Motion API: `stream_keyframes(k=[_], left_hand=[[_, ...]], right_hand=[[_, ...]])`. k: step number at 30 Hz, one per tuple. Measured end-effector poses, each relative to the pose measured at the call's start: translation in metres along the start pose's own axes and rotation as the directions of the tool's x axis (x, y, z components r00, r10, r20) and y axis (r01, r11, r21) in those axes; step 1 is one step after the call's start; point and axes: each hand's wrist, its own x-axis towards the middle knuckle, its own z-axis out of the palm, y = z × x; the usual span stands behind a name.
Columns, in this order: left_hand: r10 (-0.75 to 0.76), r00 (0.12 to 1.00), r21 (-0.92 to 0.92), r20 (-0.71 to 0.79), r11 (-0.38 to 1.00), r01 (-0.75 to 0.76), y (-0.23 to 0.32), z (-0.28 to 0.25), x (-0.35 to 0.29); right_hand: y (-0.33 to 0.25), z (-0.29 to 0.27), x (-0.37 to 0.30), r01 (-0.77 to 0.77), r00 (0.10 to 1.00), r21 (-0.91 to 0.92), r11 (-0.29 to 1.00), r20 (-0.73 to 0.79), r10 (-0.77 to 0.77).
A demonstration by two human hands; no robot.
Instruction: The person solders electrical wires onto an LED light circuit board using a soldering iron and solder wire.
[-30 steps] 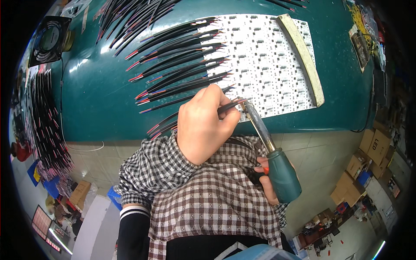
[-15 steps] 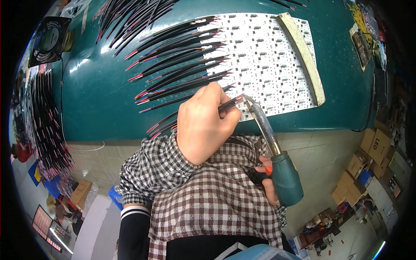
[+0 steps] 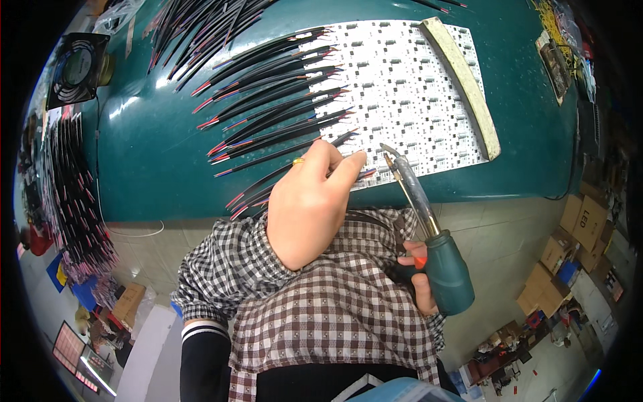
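Note:
My left hand (image 3: 305,211) is over the near left corner of a white sheet of circuit boards (image 3: 402,87). Its thumb and forefinger are apart, the other fingers curled out of sight underneath. Black cable ends (image 3: 367,173) with bared coloured wires poke out beside the thumb, lying on the sheet. My right hand (image 3: 420,285) grips the green handle of a soldering iron (image 3: 449,275); its bent tip hovers over the sheet, just right of my left thumb. Several black cables (image 3: 268,100) lie in rows along the sheet's left edge, their stripped ends on the boards.
A pale, slightly curved bar (image 3: 462,87) lies across the sheet's right side. More cables (image 3: 201,30) are heaped at the back, and a large bundle (image 3: 74,194) hangs at the left table edge. A small black fan (image 3: 77,70) stands far left. Yellow strands (image 3: 556,30) lie far right.
My left hand has drawn slightly back and left, with thumb and forefinger spreading off the cable ends. The iron's tip has lifted away from the wires and shifted slightly right.

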Motion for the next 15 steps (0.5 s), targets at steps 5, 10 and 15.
stream_keyframes(k=[5, 10, 15], left_hand=[[0.086, 0.992, 0.043, 0.088, 0.995, -0.090, -0.012, -0.008, 0.010], [0.126, 0.979, -0.170, 0.160, 0.981, -0.099, -0.018, -0.016, 0.014], [0.160, 0.966, -0.075, 0.202, 0.986, -0.148, -0.020, -0.016, 0.014]], right_hand=[[0.007, -0.006, 0.000, 0.057, 0.996, -0.055, 0.997, 0.077, -0.052], [0.002, 0.001, 0.002, -0.056, 0.998, 0.127, 0.990, -0.013, 0.058], [0.010, 0.000, -0.001, -0.037, 0.999, 0.143, 0.989, -0.013, 0.039]])
